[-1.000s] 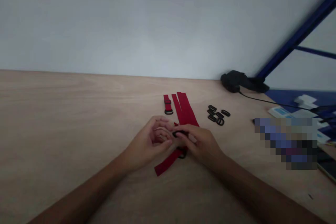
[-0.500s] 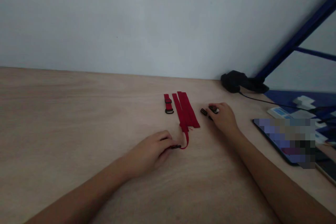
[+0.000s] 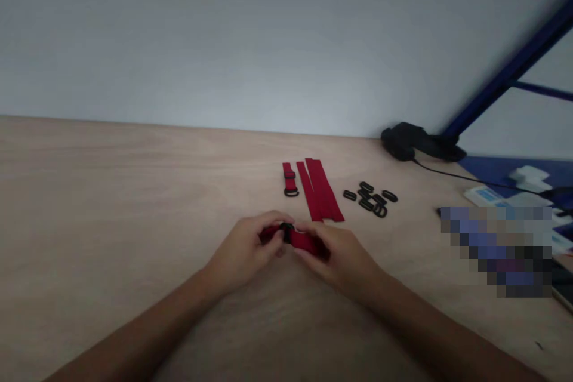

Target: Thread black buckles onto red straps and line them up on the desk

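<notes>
Both of my hands meet low in the middle, over the table, with a red strap (image 3: pixel 304 242) between them. My left hand (image 3: pixel 242 250) pinches a black buckle (image 3: pixel 286 231) where the strap passes through or against it; the fingers hide exactly how. On the other side, my right hand (image 3: pixel 347 250) has its thumb and fingers closed on the strap's right part. Just beyond the hands lie flat red straps (image 3: pixel 324 191). To their left is a short red strap fitted with a black slider and a black hook or ring (image 3: pixel 290 192).
Several loose black buckles and rings (image 3: pixel 366 194) lie in a group right of the straps. A black object with a cable (image 3: pixel 400 140) rests near the wall. A blurred-out flat device (image 3: pixel 496 245) and white boxes (image 3: pixel 486 197) are at the right.
My right hand has left the loose black buckles and moved left and nearer, joining my left hand. The strap end in my left hand is now held by both hands, at the buckle.
</notes>
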